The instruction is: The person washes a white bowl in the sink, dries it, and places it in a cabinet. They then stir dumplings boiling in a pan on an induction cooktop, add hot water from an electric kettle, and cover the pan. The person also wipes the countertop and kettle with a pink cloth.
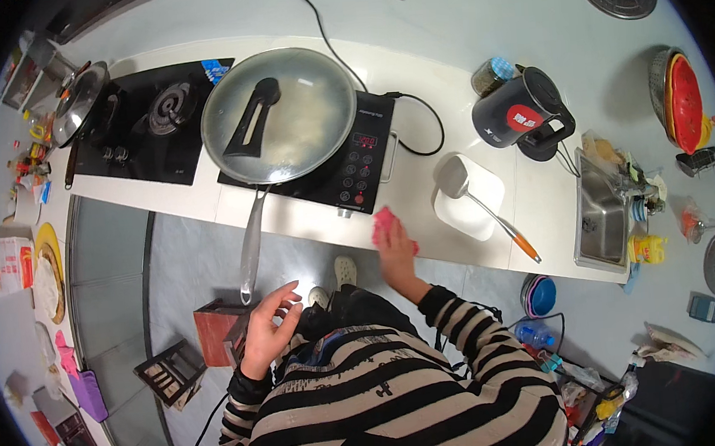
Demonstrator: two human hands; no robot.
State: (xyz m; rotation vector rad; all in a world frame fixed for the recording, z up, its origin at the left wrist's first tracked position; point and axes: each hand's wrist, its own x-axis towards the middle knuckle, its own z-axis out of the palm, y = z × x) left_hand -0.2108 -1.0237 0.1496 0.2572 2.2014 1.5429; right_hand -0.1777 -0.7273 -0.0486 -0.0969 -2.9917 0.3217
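My right hand (pixel 397 254) presses a pink cloth (pixel 385 220) on the white countertop (pixel 417 234), near its front edge. My left hand (pixel 273 328) is raised over the floor with its fingers apart and holds nothing; it is just below the handle end of a large pan (pixel 253 249). The pan sits under a glass lid (pixel 310 127) with a black upright handle, on a black induction cooker (pixel 360 173) whose display is lit. Right of the cloth, a spatula with an orange-tipped handle (pixel 499 216) rests on a white dish (pixel 489 192).
A dark electric kettle (pixel 508 113) and a jar (pixel 492 77) stand at the back right, before a steel sink (pixel 603 218). A black power cord (pixel 441 124) loops behind the dish. At left lie a gas hob (pixel 148 157) and a lidded wok (pixel 82 105). A wooden stool (pixel 213 335) stands below.
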